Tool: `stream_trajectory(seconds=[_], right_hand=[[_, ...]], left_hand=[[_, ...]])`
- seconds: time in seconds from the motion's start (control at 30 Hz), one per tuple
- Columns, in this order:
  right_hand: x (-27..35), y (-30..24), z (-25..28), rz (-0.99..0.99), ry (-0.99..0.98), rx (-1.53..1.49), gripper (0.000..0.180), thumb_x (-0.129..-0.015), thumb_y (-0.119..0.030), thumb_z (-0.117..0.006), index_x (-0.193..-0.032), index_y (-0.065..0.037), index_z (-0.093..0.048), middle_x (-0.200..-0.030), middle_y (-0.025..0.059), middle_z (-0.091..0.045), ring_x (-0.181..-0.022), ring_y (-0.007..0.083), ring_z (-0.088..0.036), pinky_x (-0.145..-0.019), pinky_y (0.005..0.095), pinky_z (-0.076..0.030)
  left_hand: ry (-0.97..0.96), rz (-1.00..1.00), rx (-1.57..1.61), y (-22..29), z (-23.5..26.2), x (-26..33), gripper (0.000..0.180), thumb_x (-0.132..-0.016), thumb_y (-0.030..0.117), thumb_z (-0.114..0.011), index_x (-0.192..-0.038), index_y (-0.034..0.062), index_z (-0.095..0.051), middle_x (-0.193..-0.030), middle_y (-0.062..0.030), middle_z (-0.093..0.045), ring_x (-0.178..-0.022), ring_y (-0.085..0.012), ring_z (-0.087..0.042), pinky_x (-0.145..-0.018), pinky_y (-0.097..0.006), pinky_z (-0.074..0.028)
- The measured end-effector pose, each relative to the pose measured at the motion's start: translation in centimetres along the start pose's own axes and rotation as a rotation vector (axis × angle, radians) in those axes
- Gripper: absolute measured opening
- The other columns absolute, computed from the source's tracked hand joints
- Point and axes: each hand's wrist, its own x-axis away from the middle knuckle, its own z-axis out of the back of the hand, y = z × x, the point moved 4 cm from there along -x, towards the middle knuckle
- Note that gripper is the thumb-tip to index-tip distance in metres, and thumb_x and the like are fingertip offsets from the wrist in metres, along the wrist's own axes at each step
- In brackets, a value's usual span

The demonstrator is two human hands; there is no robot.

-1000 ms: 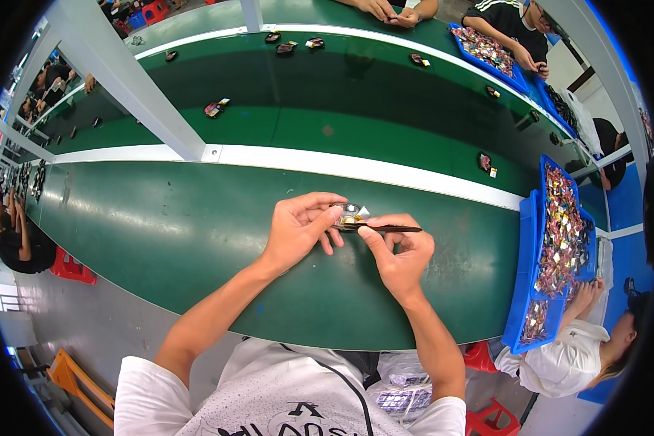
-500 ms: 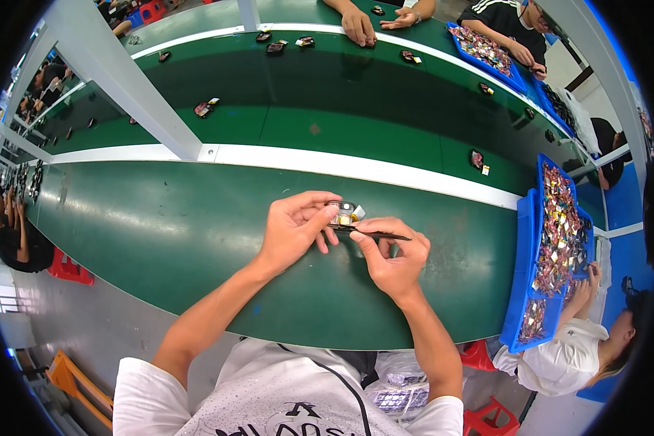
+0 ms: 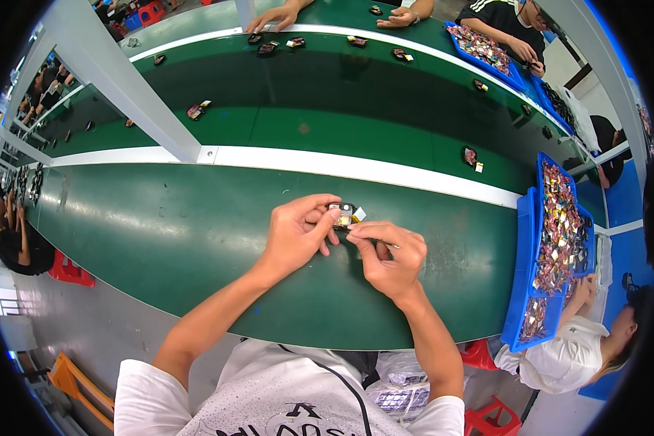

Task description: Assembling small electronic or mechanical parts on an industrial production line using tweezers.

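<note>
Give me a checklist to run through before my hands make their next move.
1. Left hand has hold of the small black part: ok.
2. Right hand is up at the part, fingertips by its lower right edge: ok.
3. White flap lies flat against the part: not ok, it sticks out at the right.
4. What the right hand grips: cannot tell, its own fingers cover it.
5. Details inside the part are properly seated: cannot tell, too small.
6. Co-worker's hand across the tables is apart from both hands: ok.
</note>
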Motion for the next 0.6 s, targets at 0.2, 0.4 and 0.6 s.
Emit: stream_trajectory(seconds=[0.2, 0.4, 0.6], right_hand=[[0.08, -0.04, -0.19, 0.025, -0.031, 0.035, 0.014, -0.076, 0.007, -0.077, -0.084, -0.003, -0.073, -0.082, 0.0089, -0.077, -0.071, 0.0224, -0.076, -0.061, 0.0289, -0.056], [0.17, 0.00, -0.34, 0.032, -0.041, 0.030, 0.015, -0.076, 0.008, -0.076, -0.084, -0.003, -0.072, -0.081, 0.0088, -0.077, -0.070, 0.0226, -0.075, -0.060, 0.0292, -0.056], [0.51, 0.26, -0.44, 0.023, -0.018, 0.015, 0.015, -0.076, 0.008, -0.075, -0.084, -0.004, -0.072, -0.082, 0.0079, -0.076, -0.070, 0.0227, -0.075, -0.060, 0.0297, -0.056]], left_hand=[[0.059, -0.065, -0.103, 0.08, -0.11, 0.22, 0.022, -0.098, 0.004, -0.065, -0.116, -0.0084, -0.066, -0.086, -0.0124, -0.072, -0.063, -0.0122, -0.068, -0.047, -0.024, -0.054], [0.072, -0.090, -0.132, -0.03, -0.26, 0.19, 0.019, -0.099, 0.002, -0.063, -0.113, -0.0101, -0.066, -0.075, -0.0105, -0.071, -0.060, -0.0108, -0.066, -0.048, -0.024, -0.055], [0.104, -0.108, -0.149, -0.46, -0.59, 0.14, 0.015, -0.097, 0.000, -0.064, -0.109, -0.0088, -0.067, -0.074, -0.0104, -0.070, -0.057, -0.0108, -0.066, -0.048, -0.025, -0.054]])
